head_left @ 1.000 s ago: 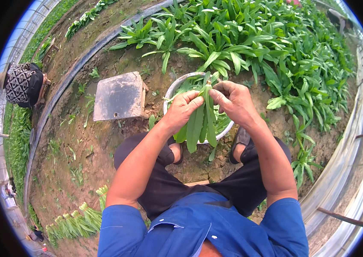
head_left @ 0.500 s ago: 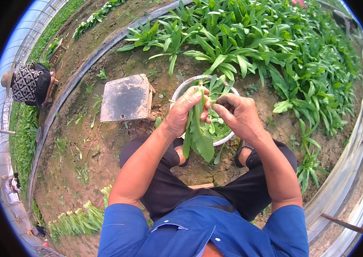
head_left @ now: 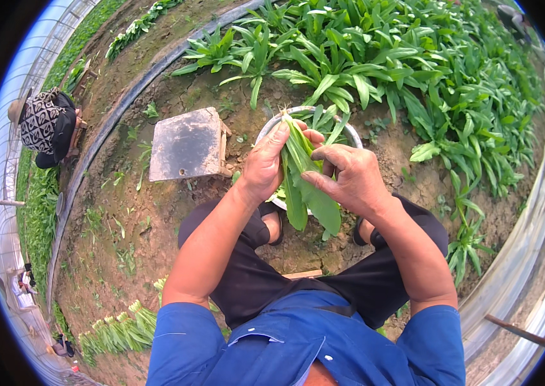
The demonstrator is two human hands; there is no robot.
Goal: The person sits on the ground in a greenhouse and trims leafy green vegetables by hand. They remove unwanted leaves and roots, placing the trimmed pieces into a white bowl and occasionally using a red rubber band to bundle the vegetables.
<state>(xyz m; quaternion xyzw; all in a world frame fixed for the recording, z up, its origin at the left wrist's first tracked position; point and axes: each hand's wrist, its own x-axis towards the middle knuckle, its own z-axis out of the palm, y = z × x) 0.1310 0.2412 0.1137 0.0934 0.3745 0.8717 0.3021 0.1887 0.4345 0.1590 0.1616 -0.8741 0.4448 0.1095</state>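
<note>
My left hand [head_left: 267, 161] is closed around a leafy green plant [head_left: 297, 149], its root end up and its long toothed leaves hanging down. On the right side of the same plant, my right hand [head_left: 351, 177] has its thumb and bent fingers on the edge of one leaf. Both hands are above a round white bucket [head_left: 355, 136], whose far rim shows behind them. Loose green leaves lie inside the bucket, partly covered by my hands and the plant.
A low square stool [head_left: 185, 147] stands on the soil left of the bucket. Dense leafy plants [head_left: 375, 58] grow ahead and right. Cut greens [head_left: 121, 329] lie in a row at lower left. Beyond a dark hose [head_left: 108, 128], another person [head_left: 47, 125] crouches at far left.
The plant in my left hand has tilted, its leaf tips swinging right. My right hand has moved slightly down onto a leaf's edge.
</note>
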